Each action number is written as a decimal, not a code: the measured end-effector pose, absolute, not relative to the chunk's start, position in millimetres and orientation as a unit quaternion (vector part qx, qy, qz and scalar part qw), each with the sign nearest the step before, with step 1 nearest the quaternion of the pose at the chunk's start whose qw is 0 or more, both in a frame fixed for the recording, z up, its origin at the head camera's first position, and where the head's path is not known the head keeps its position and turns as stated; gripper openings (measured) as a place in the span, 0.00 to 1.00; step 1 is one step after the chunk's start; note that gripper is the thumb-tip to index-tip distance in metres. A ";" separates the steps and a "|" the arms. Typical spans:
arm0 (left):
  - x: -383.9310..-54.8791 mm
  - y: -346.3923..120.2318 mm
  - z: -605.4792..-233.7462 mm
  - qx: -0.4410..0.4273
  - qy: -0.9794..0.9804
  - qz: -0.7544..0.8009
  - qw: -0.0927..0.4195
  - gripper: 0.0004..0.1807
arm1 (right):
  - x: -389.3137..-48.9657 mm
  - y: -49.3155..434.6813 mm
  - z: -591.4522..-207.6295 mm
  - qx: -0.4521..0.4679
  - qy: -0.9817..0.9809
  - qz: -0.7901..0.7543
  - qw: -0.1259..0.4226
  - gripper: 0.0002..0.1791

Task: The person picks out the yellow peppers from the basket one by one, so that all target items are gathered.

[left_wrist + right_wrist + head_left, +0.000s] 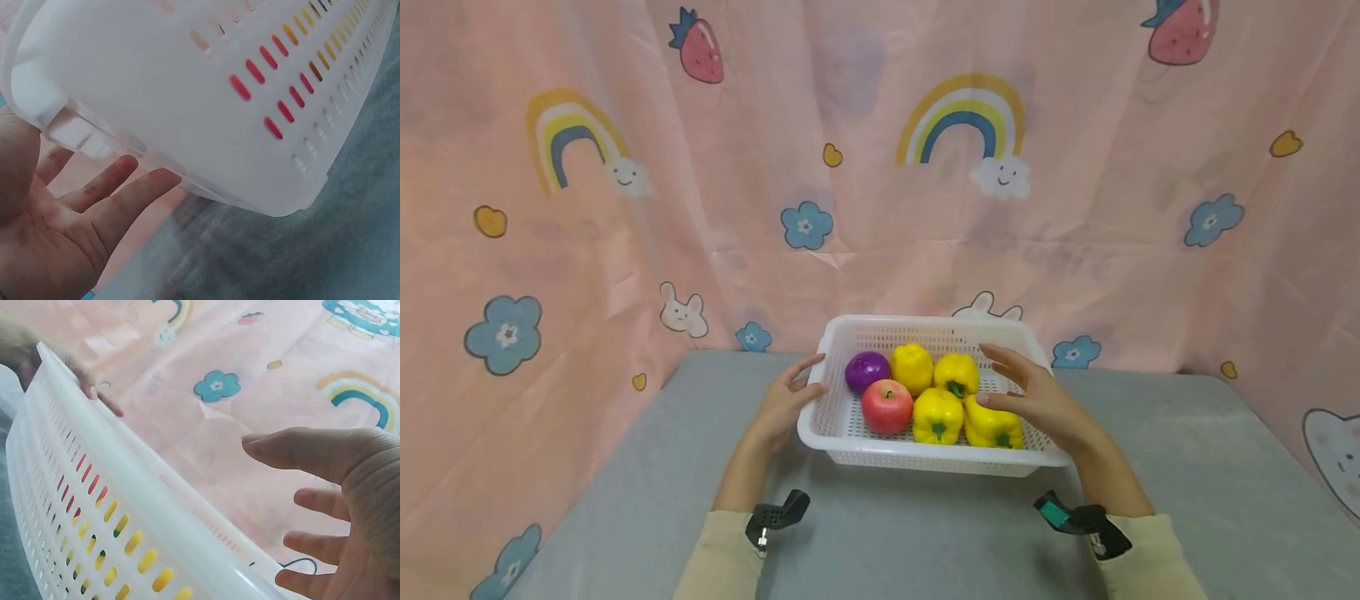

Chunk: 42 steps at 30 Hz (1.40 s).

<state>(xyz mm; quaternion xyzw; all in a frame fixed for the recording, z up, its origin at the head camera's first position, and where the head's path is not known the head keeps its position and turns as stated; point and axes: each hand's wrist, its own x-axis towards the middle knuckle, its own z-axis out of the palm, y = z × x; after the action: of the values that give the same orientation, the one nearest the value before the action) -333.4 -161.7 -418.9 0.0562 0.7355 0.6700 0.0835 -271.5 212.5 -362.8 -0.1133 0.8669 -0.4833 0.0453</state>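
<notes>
A white plastic basket [925,452] with slotted walls stands on the grey table. Inside it are a red apple [887,408], a round purple fruit or vegetable [867,372] and several yellow bell peppers [937,415]. At the basket's left end my left hand [782,404] holds the rim, its thumb over the edge. Its fingers lie along the outside of the wall in the left wrist view. My right hand [1039,398] hovers at the right end, over the nearest pepper, fingers spread and thumb apart. Nothing is between those fingers in the right wrist view.
A grey cloth-like surface [880,533] covers the table. Behind it hangs a pink curtain [880,275] printed with rainbows, flowers and strawberries, close to the basket's far side. A dark strap mount [778,512] sits on the left wrist, another [1082,521] on the right.
</notes>
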 end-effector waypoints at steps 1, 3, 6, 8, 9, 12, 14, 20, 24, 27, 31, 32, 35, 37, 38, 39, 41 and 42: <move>-333.9 -162.4 -418.9 0.055 0.736 0.670 0.085 0.33 | -272.0 212.3 -363.6 -0.112 0.867 -0.484 0.048 0.47; -335.3 -164.0 -419.0 0.056 0.737 0.668 0.092 0.33 | -272.7 212.0 -364.9 -0.105 0.869 -0.482 0.051 0.48; -337.0 -166.9 -418.5 0.061 0.734 0.668 0.105 0.34 | -273.8 210.9 -366.0 -0.093 0.874 -0.474 0.055 0.49; -337.5 -168.9 -417.6 0.067 0.729 0.672 0.115 0.33 | -275.0 209.4 -366.6 -0.087 0.878 -0.466 0.059 0.50; -337.5 -169.8 -417.1 0.067 0.723 0.677 0.120 0.33 | -275.7 208.5 -366.8 -0.085 0.881 -0.461 0.062 0.50; -337.3 -172.9 -416.2 0.068 0.708 0.689 0.139 0.31 | -277.5 204.8 -367.7 -0.081 0.895 -0.434 0.070 0.50; -337.8 -172.0 -415.5 0.064 0.698 0.697 0.151 0.30 | -277.4 203.7 -368.3 -0.079 0.906 -0.409 0.072 0.50; -339.5 -170.5 -416.1 0.057 0.695 0.700 0.154 0.30 | -277.6 200.8 -370.4 -0.092 0.918 -0.381 0.066 0.50; -339.1 -171.4 -416.8 0.057 0.698 0.699 0.145 0.30 | -278.3 198.5 -371.1 -0.094 0.914 -0.388 0.073 0.50; -338.4 -172.5 -417.5 0.059 0.701 0.696 0.144 0.30 | -277.8 197.1 -372.0 -0.093 0.914 -0.387 0.076 0.51; -337.4 -173.2 -417.2 0.060 0.703 0.694 0.144 0.30 | -277.6 196.8 -372.5 -0.100 0.916 -0.382 0.071 0.50; -337.1 -173.2 -417.2 0.060 0.703 0.694 0.143 0.30 | -277.5 196.8 -372.6 -0.104 0.917 -0.378 0.070 0.49; -336.7 -172.9 -416.8 0.058 0.704 0.693 0.141 0.30 | -277.8 196.8 -372.9 -0.108 0.921 -0.368 0.070 0.47; -336.8 -172.5 -416.8 0.058 0.704 0.694 0.139 0.30 | -277.7 196.8 -372.9 -0.111 0.923 -0.360 0.071 0.47; -337.0 -172.3 -416.9 0.058 0.704 0.694 0.139 0.30 | -277.6 196.9 -373.2 -0.112 0.924 -0.358 0.072 0.47; -337.2 -172.2 -417.1 0.058 0.704 0.694 0.138 0.30 | -277.5 197.1 -373.3 -0.110 0.925 -0.358 0.073 0.47; -337.4 -171.9 -417.5 0.060 0.704 0.694 0.138 0.30 | -277.1 197.3 -373.6 -0.111 0.927 -0.351 0.072 0.45; -337.6 -171.6 -417.5 0.060 0.703 0.695 0.138 0.30 | -276.8 197.4 -373.7 -0.110 0.929 -0.347 0.072 0.43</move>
<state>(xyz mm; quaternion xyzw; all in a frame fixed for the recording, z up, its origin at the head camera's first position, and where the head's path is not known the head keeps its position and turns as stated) -337.6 -171.6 -417.5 0.0602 0.7031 0.6951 0.1376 -276.8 197.4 -373.7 -0.1096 0.9288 -0.3465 0.0718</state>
